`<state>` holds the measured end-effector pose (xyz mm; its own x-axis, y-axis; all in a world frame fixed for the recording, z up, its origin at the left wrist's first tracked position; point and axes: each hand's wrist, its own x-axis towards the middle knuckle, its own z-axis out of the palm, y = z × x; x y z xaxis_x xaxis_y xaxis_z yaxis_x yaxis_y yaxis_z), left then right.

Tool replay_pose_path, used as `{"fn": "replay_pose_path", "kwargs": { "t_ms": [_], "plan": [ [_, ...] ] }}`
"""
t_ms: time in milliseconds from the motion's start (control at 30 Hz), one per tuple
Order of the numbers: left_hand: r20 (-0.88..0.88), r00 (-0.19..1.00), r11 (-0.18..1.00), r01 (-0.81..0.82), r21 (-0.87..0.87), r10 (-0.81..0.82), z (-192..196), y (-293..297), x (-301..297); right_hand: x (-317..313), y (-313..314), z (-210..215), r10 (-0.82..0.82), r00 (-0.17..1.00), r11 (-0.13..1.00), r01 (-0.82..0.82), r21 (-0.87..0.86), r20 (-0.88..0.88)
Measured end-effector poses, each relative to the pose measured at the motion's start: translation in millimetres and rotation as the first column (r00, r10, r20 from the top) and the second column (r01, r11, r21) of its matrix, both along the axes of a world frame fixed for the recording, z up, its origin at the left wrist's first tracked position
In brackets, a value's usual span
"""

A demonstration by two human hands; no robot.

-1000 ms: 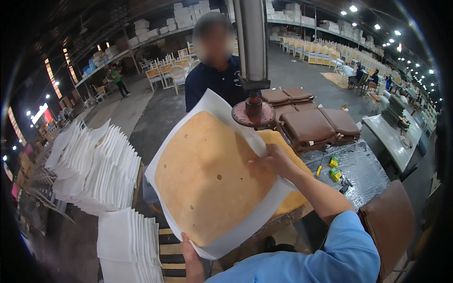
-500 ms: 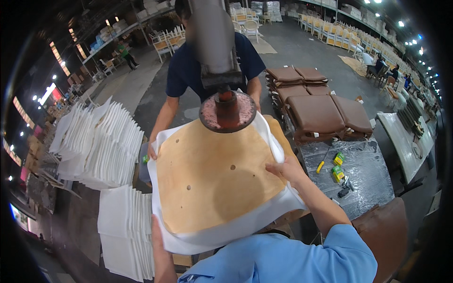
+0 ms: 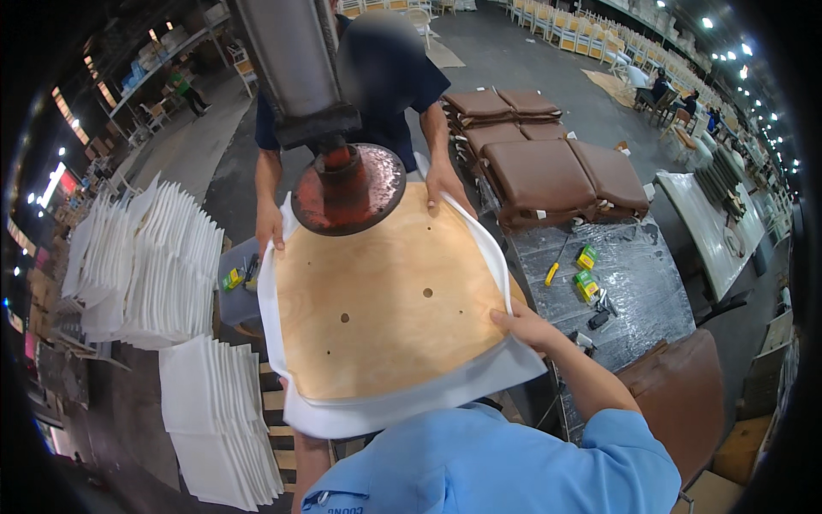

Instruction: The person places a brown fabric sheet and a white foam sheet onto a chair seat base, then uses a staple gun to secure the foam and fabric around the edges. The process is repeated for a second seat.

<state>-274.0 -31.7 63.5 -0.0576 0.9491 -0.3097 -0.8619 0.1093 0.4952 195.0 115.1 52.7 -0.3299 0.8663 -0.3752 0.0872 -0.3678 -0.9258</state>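
At frame centre, a plywood seat board (image 3: 390, 304) on white foam (image 3: 428, 403) is being gripped at its right edge by the right hand (image 3: 524, 325); the left hand (image 3: 287, 390) is hidden, its grasp unclear, under a round red press plate (image 3: 348, 188).

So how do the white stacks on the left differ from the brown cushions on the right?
The white stacks are thin flat sheets, fanned out in many layers; the brown cushions are thick, padded and only a few high. The sheets look uncovered, the cushions upholstered. Both are roughly square and sit in piles.
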Motion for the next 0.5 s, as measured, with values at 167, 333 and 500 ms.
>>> {"fn": "replay_pose_path", "kwargs": {
  "t_ms": [167,333,500],
  "plan": [
    [-0.37,0.923,0.989,-0.137,-0.062,0.105,-39.6,9.9,-1.5,-22.8,4.3,14.0,-0.086,0.79,0.995,0.031,0.1,0.607],
    [-0.596,0.782,0.93,-0.335,-0.151,0.185,-61.9,16.1,21.8,-9.5,10.9,5.1,-0.163,0.787,0.982,0.069,0.177,0.595],
    [-0.791,0.609,0.863,-0.427,-0.27,0.054,-75.5,7.9,23.2,-10.5,12.8,-9.2,-0.123,0.728,0.991,0.055,0.121,0.674]
  ]
}}
